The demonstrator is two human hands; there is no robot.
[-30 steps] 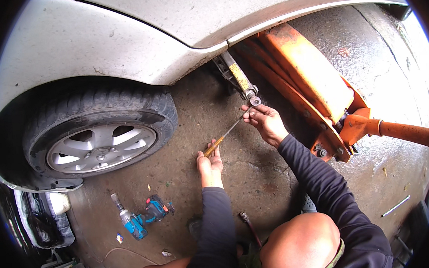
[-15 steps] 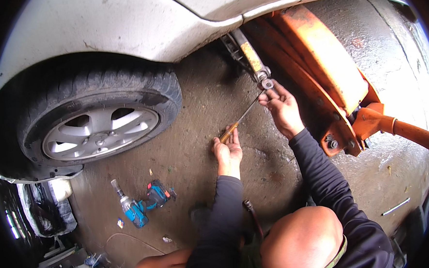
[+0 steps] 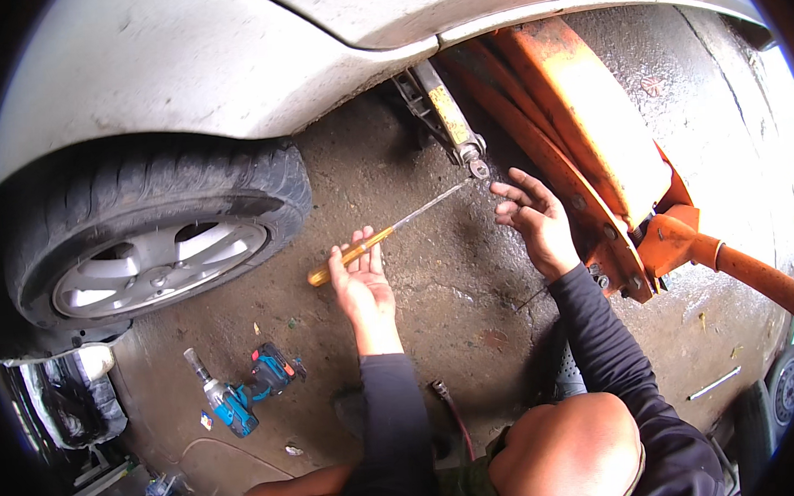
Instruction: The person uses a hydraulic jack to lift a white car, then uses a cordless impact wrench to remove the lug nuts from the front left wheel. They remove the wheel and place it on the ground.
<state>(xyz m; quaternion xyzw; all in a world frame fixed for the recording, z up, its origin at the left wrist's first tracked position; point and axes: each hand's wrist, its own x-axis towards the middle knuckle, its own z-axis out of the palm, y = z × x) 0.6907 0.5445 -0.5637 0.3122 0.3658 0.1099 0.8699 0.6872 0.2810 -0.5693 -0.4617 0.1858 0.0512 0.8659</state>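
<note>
My left hand is closed around the yellow handle of a long screwdriver. The screwdriver's thin shaft slants up to the right, its tip at the metal eye of a scissor jack. That jack has a yellow label and lies under the edge of a white car. My right hand is just right of the eye, apart from it, fingers bent and spread. I see nothing clearly held in it, though a small dark spot shows between its fingers.
A large orange floor jack with a long handle stands at the right. The car's wheel is at the left. On the wet floor lie a blue cordless impact wrench, a hose end and a metal rod. Loose tyres sit far right.
My right hand has come off the jack's eye and its fingers have spread. My left hand has shifted left with the screwdriver, showing more of the handle. The whole view has shifted slightly.
</note>
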